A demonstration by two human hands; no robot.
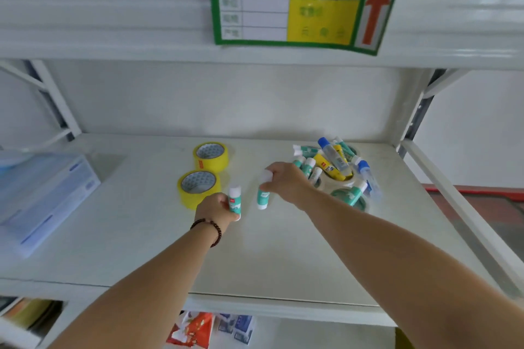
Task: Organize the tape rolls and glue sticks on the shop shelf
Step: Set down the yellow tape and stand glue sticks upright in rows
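One view only: a wide-angle camera worn on the person's head, facing forward and down into a white shop shelf [283, 263]. It stands close, within arm's reach; both forearms enter from the bottom edge and run up to mid-frame. The left grip [217, 208] and right grip [286, 181] sit near the centre. Above the grips, the upper shelf edge and its green label [297, 3] fill the top. Straight edges bow toward the borders.
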